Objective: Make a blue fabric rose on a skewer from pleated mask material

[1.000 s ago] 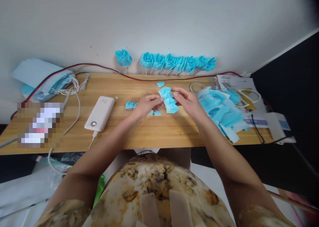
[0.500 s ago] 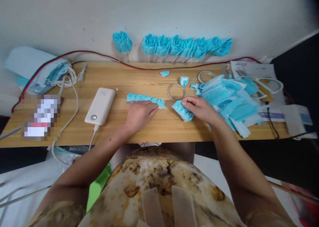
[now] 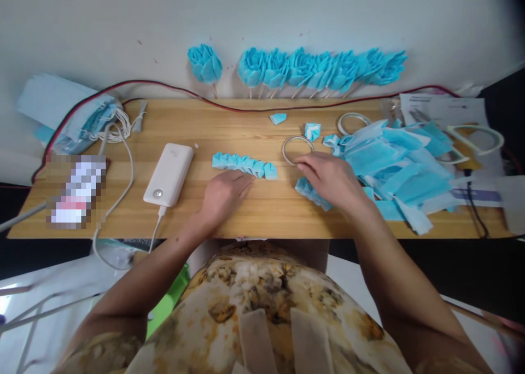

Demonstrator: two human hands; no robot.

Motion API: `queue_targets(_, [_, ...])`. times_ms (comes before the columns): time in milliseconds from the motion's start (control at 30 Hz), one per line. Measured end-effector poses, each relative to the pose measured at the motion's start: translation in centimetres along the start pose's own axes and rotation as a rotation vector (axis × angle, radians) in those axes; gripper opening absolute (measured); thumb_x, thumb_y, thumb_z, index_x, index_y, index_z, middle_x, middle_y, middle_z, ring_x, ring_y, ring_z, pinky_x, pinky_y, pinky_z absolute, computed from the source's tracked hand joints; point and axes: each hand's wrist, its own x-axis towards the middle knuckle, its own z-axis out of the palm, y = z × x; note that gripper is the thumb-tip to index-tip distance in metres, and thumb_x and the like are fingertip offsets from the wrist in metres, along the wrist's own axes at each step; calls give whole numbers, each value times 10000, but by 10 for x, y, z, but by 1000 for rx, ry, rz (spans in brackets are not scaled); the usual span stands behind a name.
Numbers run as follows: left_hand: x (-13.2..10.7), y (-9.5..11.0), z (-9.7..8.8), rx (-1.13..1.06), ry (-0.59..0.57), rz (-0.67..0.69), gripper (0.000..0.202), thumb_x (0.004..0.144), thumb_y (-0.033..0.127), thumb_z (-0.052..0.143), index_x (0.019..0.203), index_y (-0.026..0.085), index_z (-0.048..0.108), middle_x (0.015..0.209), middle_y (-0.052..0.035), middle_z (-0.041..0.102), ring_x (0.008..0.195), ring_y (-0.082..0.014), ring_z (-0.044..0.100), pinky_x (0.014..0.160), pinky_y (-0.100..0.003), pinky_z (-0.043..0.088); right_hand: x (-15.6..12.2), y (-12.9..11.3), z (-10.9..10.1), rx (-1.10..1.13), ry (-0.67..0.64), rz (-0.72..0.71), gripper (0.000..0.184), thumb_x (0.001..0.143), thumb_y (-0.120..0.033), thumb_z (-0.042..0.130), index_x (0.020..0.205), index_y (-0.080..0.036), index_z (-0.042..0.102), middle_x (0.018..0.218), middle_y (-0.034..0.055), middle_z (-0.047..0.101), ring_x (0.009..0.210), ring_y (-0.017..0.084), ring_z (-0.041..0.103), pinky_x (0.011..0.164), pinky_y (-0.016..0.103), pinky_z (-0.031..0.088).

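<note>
My left hand (image 3: 225, 196) lies on the table with its fingers stretched to the right, along the near side of a row of folded light-blue pieces (image 3: 241, 163). It holds nothing that I can see. My right hand (image 3: 330, 180) has thumb and fingers closed on the near edge of a roll of tape (image 3: 284, 151), which lies flat. Beneath that palm sits a second cluster of folded blue pieces (image 3: 309, 192), partly covered. Behind the roll are a folded blue piece (image 3: 312, 131) and a smaller blue piece (image 3: 278, 118).
Blue fabric pieces (image 3: 389, 161) are heaped at right, beside another tape roll (image 3: 355, 123) and scissors (image 3: 478, 136). Blue flowers on sticks (image 3: 301, 68) stand along the wall. At left are a white power bank (image 3: 170, 171), a phone (image 3: 77, 191) and cables.
My right hand has let go of the folded cluster and moved up to the tape roll. My left hand has drawn back slightly from the row's right end. The view has shifted a little.
</note>
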Motion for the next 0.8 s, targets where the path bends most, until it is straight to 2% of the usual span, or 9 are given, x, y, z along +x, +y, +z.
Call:
queue_targets(167, [4, 1, 3, -3, -23, -59, 355, 1063, 288, 422, 1021, 196, 762, 879, -85, 710, 848, -203, 625, 791, -312, 471, 37, -21, 18, 86, -93, -121, 305, 1019, -203, 479, 1190, -216, 732, 1221, 112, 757, 1126, 302, 683, 921, 415, 498])
queue_targets(300, [8, 4, 5, 66, -85, -56, 337, 1045, 251, 423, 998, 187, 751, 866, -90, 684, 809, -214, 585, 736, -323, 428, 48, -27, 24, 68, -147, -145, 251, 978, -149, 519, 1090, -195, 738, 1154, 117, 757, 1089, 297, 690, 897, 400, 494])
queue_targets(400, [10, 7, 6, 91, -121, -73, 354, 1051, 249, 406, 974, 179, 744, 845, -91, 665, 785, -221, 562, 700, -332, 387, 44, -28, 21, 63, -147, -90, 139, 953, -187, 582, 926, -210, 716, 1006, 99, 759, 924, 278, 706, 750, 366, 476])
queue_targets(500, [11, 8, 7, 88, -139, -74, 368, 1058, 260, 391, 991, 180, 744, 820, -84, 653, 775, -222, 551, 688, -337, 372, 34, -27, 19, 182, -131, 21, 113, 932, -251, 639, 826, -246, 679, 829, 50, 754, 742, 241, 684, 635, 343, 426])
queue_targets(633, [10, 6, 6, 92, -151, -62, 339, 1045, 256, 419, 1016, 190, 750, 798, -73, 651, 764, -215, 555, 687, -331, 380, 20, -27, 25, 340, -138, 123, 119, 914, -275, 648, 800, -254, 678, 747, 15, 748, 654, 211, 660, 614, 322, 417])
queue_targets(733, [8, 2, 4, 22, -142, -50, 339, 1039, 256, 432, 978, 193, 760, 806, -75, 670, 781, -216, 582, 711, -333, 415, 15, -29, 32, 304, -99, 164, 133, 916, -276, 622, 804, -237, 683, 764, 32, 753, 669, 217, 659, 627, 320, 411])
queue_targets(800, [7, -1, 1, -59, -91, -47, 343, 1040, 250, 435, 981, 188, 767, 852, -83, 700, 815, -215, 615, 737, -330, 445, 13, -30, 34, 283, -100, 169, 144, 928, -287, 605, 822, -228, 684, 796, 46, 762, 697, 224, 665, 645, 323, 411])
